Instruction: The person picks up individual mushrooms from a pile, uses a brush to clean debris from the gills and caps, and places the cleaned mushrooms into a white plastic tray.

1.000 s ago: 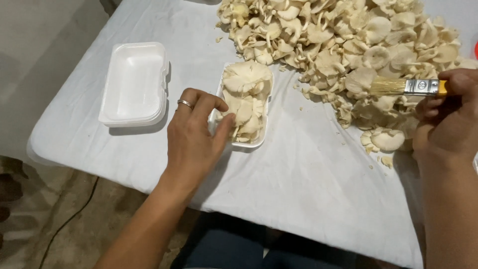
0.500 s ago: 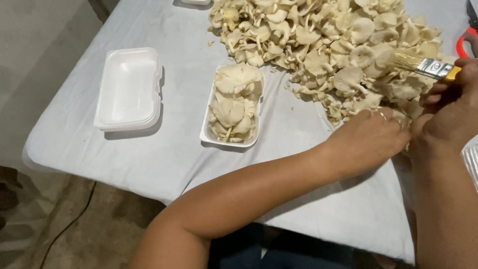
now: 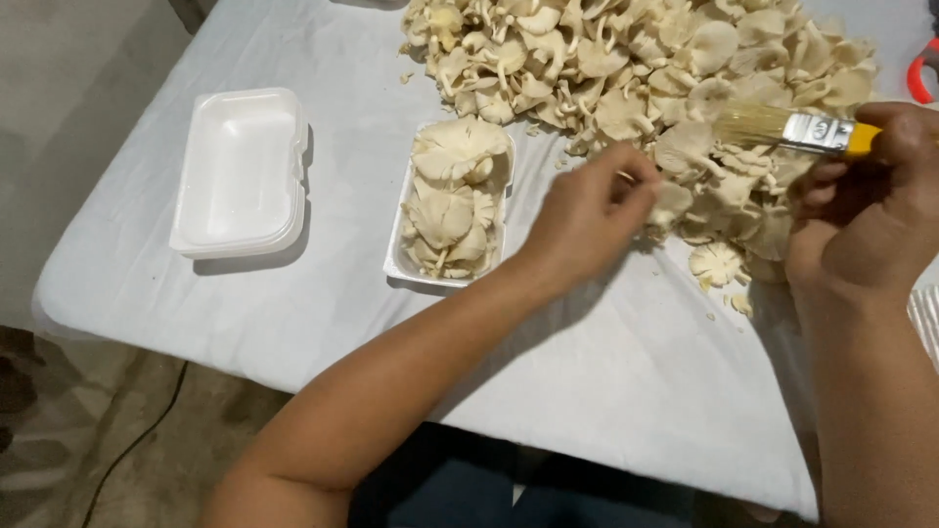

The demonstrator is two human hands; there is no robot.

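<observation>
Under both hands spreads the tabletop point(image 3: 323, 323), covered in a pale white cloth. Beyond the hands, at the far edge, lies a large heap of cream-coloured oyster mushrooms point(image 3: 626, 59), its near fringe touching the fingers of both. To the left of the left hand point(image 3: 587, 220) sits a white foam tray filled with mushrooms point(image 3: 452, 200), and farther left, well apart, an empty white foam tray point(image 3: 240, 171). The left hand reaches across to the heap's edge, fingers pinched on a single pale mushroom point(image 3: 670, 203). The right hand point(image 3: 861, 210) is clenched around the yellow handle of a flat paintbrush with a metal band and pale bristles point(image 3: 782, 125), whose bristles point left over the heap, just beyond the left hand.
</observation>
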